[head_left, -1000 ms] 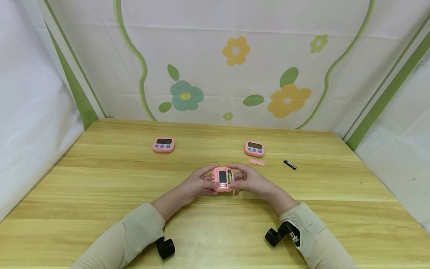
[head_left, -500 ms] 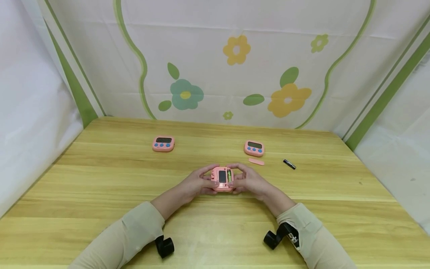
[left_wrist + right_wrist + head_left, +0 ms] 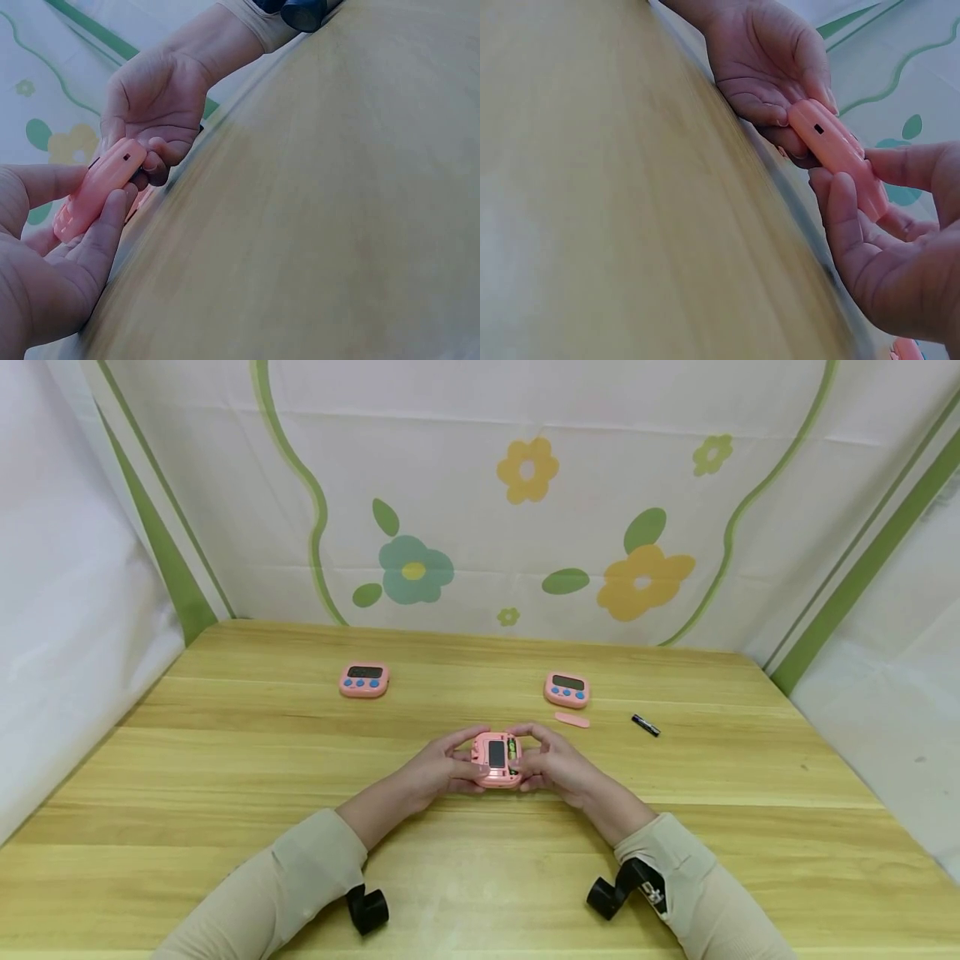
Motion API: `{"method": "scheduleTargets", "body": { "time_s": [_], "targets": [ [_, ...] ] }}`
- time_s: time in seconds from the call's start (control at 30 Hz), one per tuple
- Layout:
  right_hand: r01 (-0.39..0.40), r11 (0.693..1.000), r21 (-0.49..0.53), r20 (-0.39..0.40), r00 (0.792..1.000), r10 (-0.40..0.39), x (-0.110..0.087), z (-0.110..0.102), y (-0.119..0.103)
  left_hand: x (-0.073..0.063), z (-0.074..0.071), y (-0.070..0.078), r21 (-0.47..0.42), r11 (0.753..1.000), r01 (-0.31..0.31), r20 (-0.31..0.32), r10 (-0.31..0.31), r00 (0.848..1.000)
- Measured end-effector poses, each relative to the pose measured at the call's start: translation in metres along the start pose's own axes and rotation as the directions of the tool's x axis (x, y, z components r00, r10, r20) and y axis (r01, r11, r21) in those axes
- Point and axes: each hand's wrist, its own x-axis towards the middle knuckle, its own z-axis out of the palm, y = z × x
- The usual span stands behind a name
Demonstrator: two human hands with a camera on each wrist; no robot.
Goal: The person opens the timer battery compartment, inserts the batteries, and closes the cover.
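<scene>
A pink digital timer (image 3: 497, 753) is held back side up between both hands, close over the middle of the table. My left hand (image 3: 442, 766) grips its left side, thumb on the back face. On the other side, my right hand (image 3: 558, 766) holds the edge, its thumb on a green battery (image 3: 512, 747) in the uncovered slot. Both wrist views show the timer (image 3: 101, 184) edge-on, with fingers curled around its two ends; the slot is hidden there. A loose pink battery cover (image 3: 572, 720) lies beyond the right hand, and a black battery (image 3: 645, 725) is farther right.
Two more pink timers with blue buttons lie face up toward the back: one timer (image 3: 364, 680) at left, another timer (image 3: 567, 690) just behind the loose cover. A flowered white curtain (image 3: 465, 485) rises behind the wooden table (image 3: 480, 877).
My right thumb has slid slightly up along the battery, so green shows on both sides of it. The timer and left hand stay essentially in place.
</scene>
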Motion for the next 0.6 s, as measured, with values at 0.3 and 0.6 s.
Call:
{"method": "scheduleTargets", "body": {
  "time_s": [0.3, 0.6],
  "targets": [
    [-0.031, 0.999, -0.041, 0.006, 1.000, 0.031, 0.002, -0.004, -0.002, 0.000, 0.000, 0.000, -0.013, 1.000, -0.002, -0.011, 0.002, 1.000],
    [0.043, 0.972, -0.231, -0.125, 0.989, -0.074, -0.003, -0.019, -0.014, 0.002, -0.001, -0.002, -0.015, 1.000, -0.008, 0.003, 0.008, 1.000]
  ]
}}
